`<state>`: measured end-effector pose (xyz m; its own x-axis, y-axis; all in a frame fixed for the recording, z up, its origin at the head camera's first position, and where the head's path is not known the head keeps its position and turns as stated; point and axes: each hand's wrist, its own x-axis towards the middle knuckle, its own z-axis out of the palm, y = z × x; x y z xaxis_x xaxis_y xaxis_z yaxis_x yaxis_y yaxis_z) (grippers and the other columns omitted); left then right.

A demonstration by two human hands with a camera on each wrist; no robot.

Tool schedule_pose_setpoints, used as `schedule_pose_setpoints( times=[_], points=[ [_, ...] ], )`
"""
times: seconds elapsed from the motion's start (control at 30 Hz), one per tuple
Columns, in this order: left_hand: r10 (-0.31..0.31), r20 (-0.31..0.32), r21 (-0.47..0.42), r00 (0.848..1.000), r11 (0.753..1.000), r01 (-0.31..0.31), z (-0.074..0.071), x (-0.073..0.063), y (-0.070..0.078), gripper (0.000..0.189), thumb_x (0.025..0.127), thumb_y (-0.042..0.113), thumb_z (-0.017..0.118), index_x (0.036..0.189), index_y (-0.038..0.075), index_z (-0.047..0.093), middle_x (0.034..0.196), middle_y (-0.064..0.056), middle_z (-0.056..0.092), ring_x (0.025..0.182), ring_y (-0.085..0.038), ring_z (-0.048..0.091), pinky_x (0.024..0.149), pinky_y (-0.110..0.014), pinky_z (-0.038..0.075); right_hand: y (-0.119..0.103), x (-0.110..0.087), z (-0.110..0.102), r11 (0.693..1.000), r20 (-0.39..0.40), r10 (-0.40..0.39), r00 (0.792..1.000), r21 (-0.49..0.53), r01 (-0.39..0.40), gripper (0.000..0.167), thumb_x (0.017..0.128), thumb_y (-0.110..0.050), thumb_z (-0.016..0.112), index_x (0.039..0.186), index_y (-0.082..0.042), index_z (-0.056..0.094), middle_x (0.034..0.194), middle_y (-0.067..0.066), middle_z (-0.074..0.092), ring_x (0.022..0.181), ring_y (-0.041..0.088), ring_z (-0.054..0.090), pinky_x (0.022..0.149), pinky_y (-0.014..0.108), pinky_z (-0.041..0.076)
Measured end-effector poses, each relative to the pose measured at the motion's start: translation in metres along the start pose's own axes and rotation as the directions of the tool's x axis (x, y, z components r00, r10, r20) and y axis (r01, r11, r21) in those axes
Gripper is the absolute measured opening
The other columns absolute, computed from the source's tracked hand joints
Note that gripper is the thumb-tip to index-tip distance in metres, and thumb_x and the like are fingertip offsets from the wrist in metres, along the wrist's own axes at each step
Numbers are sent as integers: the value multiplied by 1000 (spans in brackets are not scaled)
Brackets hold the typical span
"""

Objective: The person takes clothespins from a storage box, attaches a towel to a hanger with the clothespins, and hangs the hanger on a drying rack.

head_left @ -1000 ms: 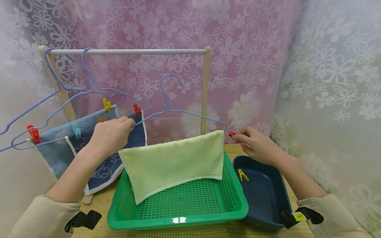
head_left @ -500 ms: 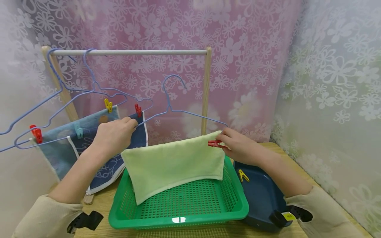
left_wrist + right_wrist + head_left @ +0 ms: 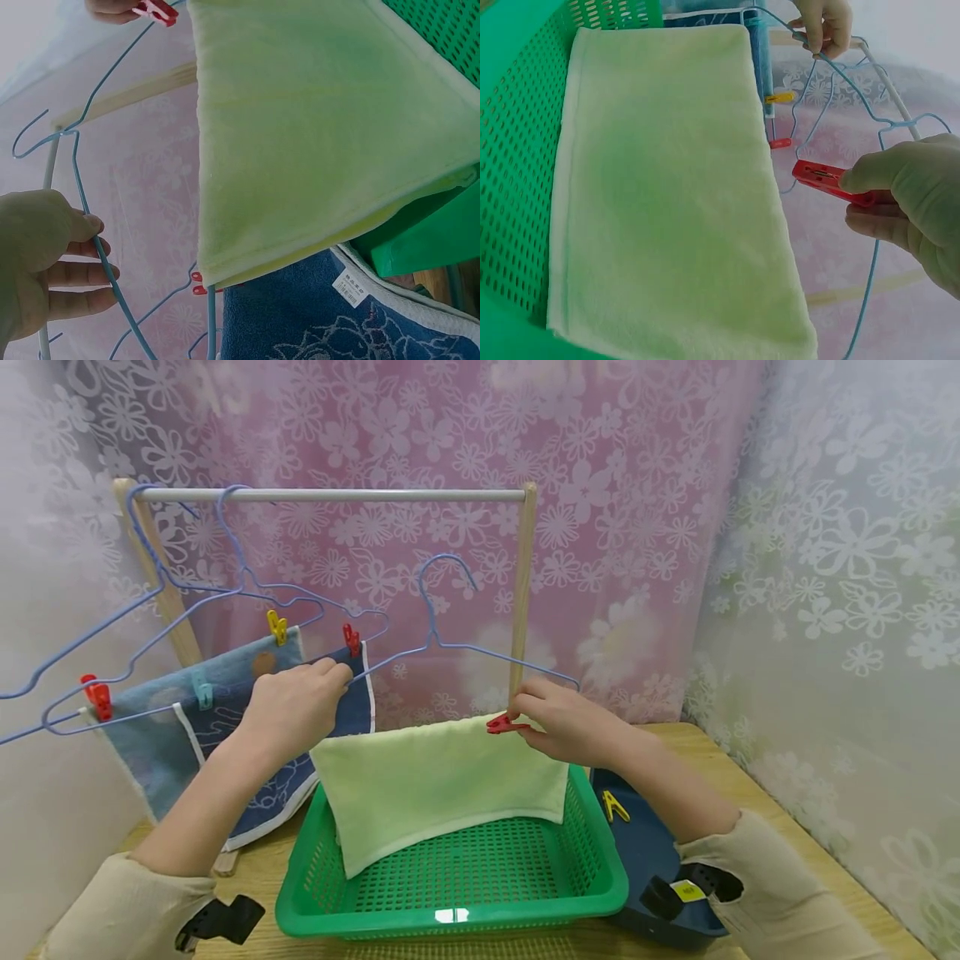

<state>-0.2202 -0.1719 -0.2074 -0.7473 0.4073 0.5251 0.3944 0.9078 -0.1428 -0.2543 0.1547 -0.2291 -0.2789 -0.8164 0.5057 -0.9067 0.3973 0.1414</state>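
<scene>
A pale green towel (image 3: pixel 442 793) hangs folded over the lower bar of a blue wire hanger (image 3: pixel 431 610), its bottom edge dipping into the green basket (image 3: pixel 450 922). My left hand (image 3: pixel 296 702) grips the hanger's left arm; in the left wrist view the thumb and fingers (image 3: pixel 94 300) are around the wire. Between thumb and fingers my right hand (image 3: pixel 558 714) pinches a red clothespin (image 3: pixel 504 724), held at the towel's top edge right of centre. The right wrist view shows the clothespin's tip (image 3: pixel 810 171) just beside that edge, apart from the cloth.
A rack with a pale rail (image 3: pixel 330 494) stands behind. Two blue hangers at left carry a light blue towel (image 3: pixel 142 752) and a dark blue towel (image 3: pixel 277 785), pinned with clothespins. A dark blue tub (image 3: pixel 637 835) holding a yellow clothespin (image 3: pixel 615 806) stands right of the basket.
My right hand has moved left with the red clothespin, from above the tub to the towel's top edge. My left hand keeps its grip on the hanger.
</scene>
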Motion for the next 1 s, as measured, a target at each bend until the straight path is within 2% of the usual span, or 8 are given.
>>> schedule_pose_setpoints(
  times=[0.17,0.43,0.73,1.0],
  points=[
    [-3,-3,-2,1000,1000,3,1,0,0,9,87,7,61,94,2,62,82,-11,60,51,-16,47,37,-24,33,-4,10,6,998,-36,-37,999,46,39,18,78,4,69,85,-6,56,96,7,55,83,19,54,66,27,47],
    [-11,0,-10,1000,1000,11,1,0,1,11,86,7,62,95,2,63,83,-11,60,50,-16,47,37,-23,34,-13,30,20,993,-105,-80,991,79,89,14,80,4,66,89,-3,58,100,9,54,85,19,54,68,24,46],
    [-17,-32,5,999,1000,17,3,0,2,9,86,6,61,94,2,62,78,-10,57,52,-17,47,38,-26,36,-26,53,34,983,-227,-124,966,107,151,8,86,7,59,91,2,57,99,12,55,92,22,53,78,25,45],
    [-36,-59,13,998,999,36,5,-1,3,12,84,3,62,95,1,62,81,-12,58,56,-20,50,39,-28,39,-36,74,43,982,-326,-78,942,140,130,12,78,2,71,82,-4,61,94,7,57,82,15,55,69,17,45]
  ],
)
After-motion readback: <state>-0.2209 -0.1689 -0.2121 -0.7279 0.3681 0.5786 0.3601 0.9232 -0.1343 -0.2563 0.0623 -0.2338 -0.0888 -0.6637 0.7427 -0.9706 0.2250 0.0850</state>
